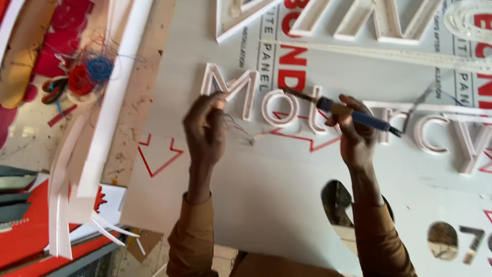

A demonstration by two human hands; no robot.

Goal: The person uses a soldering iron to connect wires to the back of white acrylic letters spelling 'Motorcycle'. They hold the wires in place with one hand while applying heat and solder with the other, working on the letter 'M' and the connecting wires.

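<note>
- We pinch thin wire (237, 124) in our left hand (205, 128), holding it just beside the white raised letters (266, 105) so its free end reaches them.
- Our right hand (356, 131) closes around the blue-handled soldering iron (338, 109), tip angled towards the wire for close work on the white panel (266, 179).

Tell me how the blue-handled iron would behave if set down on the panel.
The iron in the right hand looks stiff and light. Its round handle may roll on the flat panel. Its trailing cord could tug it sideways.
</note>
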